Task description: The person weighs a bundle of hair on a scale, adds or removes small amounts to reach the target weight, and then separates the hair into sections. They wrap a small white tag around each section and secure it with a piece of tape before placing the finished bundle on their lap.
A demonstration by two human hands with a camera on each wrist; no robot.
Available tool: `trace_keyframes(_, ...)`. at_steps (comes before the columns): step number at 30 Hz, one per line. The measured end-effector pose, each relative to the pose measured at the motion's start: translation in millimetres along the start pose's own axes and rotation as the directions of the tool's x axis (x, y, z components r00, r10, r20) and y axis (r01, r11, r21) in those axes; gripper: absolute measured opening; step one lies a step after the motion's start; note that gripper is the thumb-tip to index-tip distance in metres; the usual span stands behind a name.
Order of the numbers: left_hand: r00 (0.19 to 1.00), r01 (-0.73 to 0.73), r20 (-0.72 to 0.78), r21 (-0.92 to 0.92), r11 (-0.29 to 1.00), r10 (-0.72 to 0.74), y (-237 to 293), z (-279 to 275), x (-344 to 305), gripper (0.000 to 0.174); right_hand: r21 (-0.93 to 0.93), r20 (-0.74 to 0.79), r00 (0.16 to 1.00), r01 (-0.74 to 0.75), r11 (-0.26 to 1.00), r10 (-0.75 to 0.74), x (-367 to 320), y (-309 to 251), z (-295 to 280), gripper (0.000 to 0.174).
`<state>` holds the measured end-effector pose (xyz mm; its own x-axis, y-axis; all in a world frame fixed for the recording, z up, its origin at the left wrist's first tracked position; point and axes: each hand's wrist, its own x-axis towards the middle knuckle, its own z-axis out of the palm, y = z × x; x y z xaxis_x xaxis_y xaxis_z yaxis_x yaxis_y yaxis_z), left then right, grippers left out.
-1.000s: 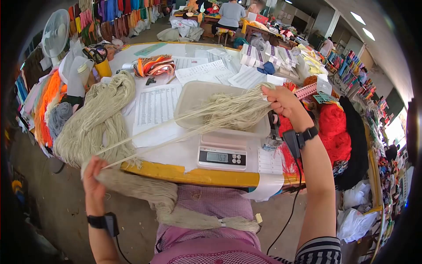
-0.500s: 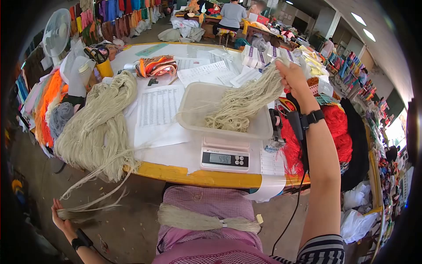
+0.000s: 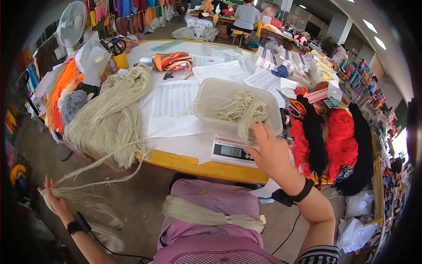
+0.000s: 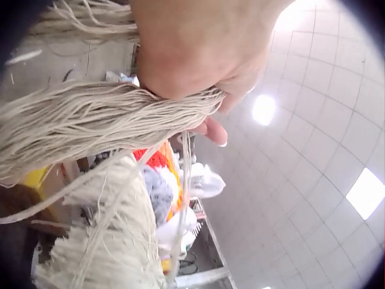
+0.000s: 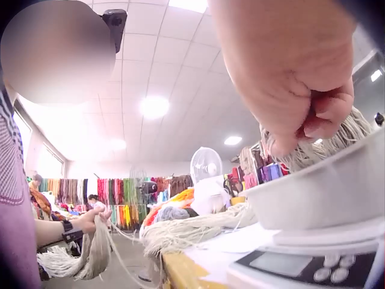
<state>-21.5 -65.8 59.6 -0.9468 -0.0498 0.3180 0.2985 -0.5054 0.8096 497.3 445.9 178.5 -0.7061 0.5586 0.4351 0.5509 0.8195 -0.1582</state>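
Off the table's left side, my left hand (image 3: 56,203) holds a hank of beige yarn (image 4: 108,123), its strands draped across the hand. Loose strands run from there to a large beige pile (image 3: 110,110) on the table's left. My right hand (image 3: 273,154) is at the near right rim of a translucent tub (image 3: 203,94), fingers curled down at the beige yarn (image 3: 246,109) inside; in the right wrist view the fingers (image 5: 328,120) touch that yarn. Under the tub a white scale (image 3: 220,155) reads about 603, decimal unclear. A tied beige bundle (image 3: 193,212) lies across the lap.
Printed sheets (image 3: 173,103) lie left of the tub, with a multicoloured skein (image 3: 171,61) behind. Scissors (image 3: 295,107), red yarn (image 3: 340,136) and black yarn (image 3: 316,141) are at the right. A fan (image 3: 71,24) and orange yarn (image 3: 63,94) stand at the left.
My right hand has come down from above the tub's right side to its near rim, lowering the yarn into it. My left hand went out left and down, then slightly up. The scale reading has changed.
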Motion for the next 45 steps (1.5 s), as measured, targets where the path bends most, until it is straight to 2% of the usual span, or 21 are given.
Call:
trace_keyframes(2,0.996,0.073,-0.035,-0.251,0.965,-0.084,5,-61,13,0.069,0.028,-0.041,0.998,0.041,0.999,-0.040,1,-16,-6,0.044)
trace_keyframes(5,0.990,0.028,-0.136,-0.087,0.996,-0.040,13,-74,-18,0.065,0.045,-0.126,0.980,0.163,0.986,-0.156,13,-42,6,0.034)
trace_keyframes(6,0.982,0.017,-0.189,-0.001,1.000,-0.017,13,-69,-25,0.064,-0.015,-0.046,0.974,0.223,0.975,-0.224,22,-51,15,0.030)
trace_keyframes(7,0.976,-0.009,-0.220,-0.054,0.999,-0.003,7,-78,-26,0.056,-0.076,0.038,0.957,0.289,0.954,-0.287,34,-59,25,0.025)
trace_keyframes(10,0.997,0.022,-0.076,-0.030,0.999,-0.025,-3,-113,-17,0.049,-0.049,0.090,0.931,0.359,0.932,-0.353,73,-83,65,0.022)
trace_keyframes(13,0.991,0.071,-0.112,-0.057,0.996,-0.077,-2,-66,-34,0.044,-0.016,0.070,0.897,0.439,0.898,-0.437,95,-88,122,0.028)
trace_keyframes(16,0.988,0.149,0.046,-0.095,0.984,-0.145,-12,-34,-45,0.045,-0.054,-0.039,0.925,0.375,0.926,-0.377,103,-86,152,0.022)
trace_keyframes(18,0.982,0.186,0.002,-0.095,0.978,-0.187,-8,9,-59,0.046,-0.071,0.276,0.893,0.389,0.919,-0.357,113,-79,158,0.011)
trace_keyframes(21,0.973,0.232,0.011,-0.015,0.973,-0.232,-11,36,-66,0.039,0.006,0.162,0.941,0.302,0.953,-0.299,124,-81,145,0.008)
trace_keyframes(23,0.970,0.239,0.025,0.058,0.969,-0.241,-13,46,-69,0.024,0.265,0.129,0.943,0.265,0.927,-0.307,133,-84,79,0.009)
trace_keyframes(25,0.960,0.275,0.036,0.037,0.961,-0.277,-9,70,-78,0.019,0.549,0.285,0.952,-0.064,0.834,-0.114,145,-79,21,0.016)
trace_keyframes(27,0.951,0.306,0.047,0.014,0.952,-0.306,-10,90,-87,0.015,0.612,0.207,0.978,-0.131,0.780,0.002,163,-49,0,0.021)
trace_keyframes(29,0.926,0.361,0.129,-0.017,0.932,-0.356,-13,104,-95,0.017,0.573,0.073,0.994,-0.109,0.812,0.081,174,-2,-6,0.024)
trace_keyframes(31,0.910,0.388,0.167,-0.015,0.921,-0.380,-14,116,-103,0.019,0.344,0.139,0.987,-0.119,0.931,0.075,166,41,-19,0.032)
trace_keyframes(32,0.894,0.412,0.198,-0.015,0.911,-0.402,-14,123,-107,0.022,0.345,0.139,0.987,-0.126,0.930,0.082,153,48,-27,0.032)
trace_keyframes(34,0.870,0.445,0.244,-0.019,0.895,-0.428,-8,140,-117,0.024,0.072,0.052,0.980,-0.197,0.978,0.194,116,55,-38,0.040)
trace_keyframes(38,0.804,0.482,0.401,-0.008,0.876,-0.438,13,203,-153,0.025,0.070,0.014,0.980,-0.198,0.978,0.197,61,66,-51,0.045)
trace_keyframes(39,0.800,0.486,0.405,-0.003,0.874,-0.443,13,215,-160,0.025,0.149,-0.048,0.978,-0.192,0.970,0.201,47,65,-52,0.043)
trace_keyframes(41,0.695,0.488,0.548,0.114,0.865,-0.465,14,236,-173,0.024,0.237,-0.150,0.972,-0.141,0.961,0.180,22,57,-54,0.032)
trace_keyframes(44,0.690,0.422,0.535,0.250,0.872,-0.487,11,285,-207,0.022,0.341,-0.222,0.958,-0.099,0.935,0.182,-4,53,-43,0.027)
trace_keyframes(45,0.649,0.432,0.578,0.254,0.865,-0.494,11,300,-219,0.022,0.354,-0.196,0.951,-0.160,0.921,0.240,-10,42,-45,0.023)
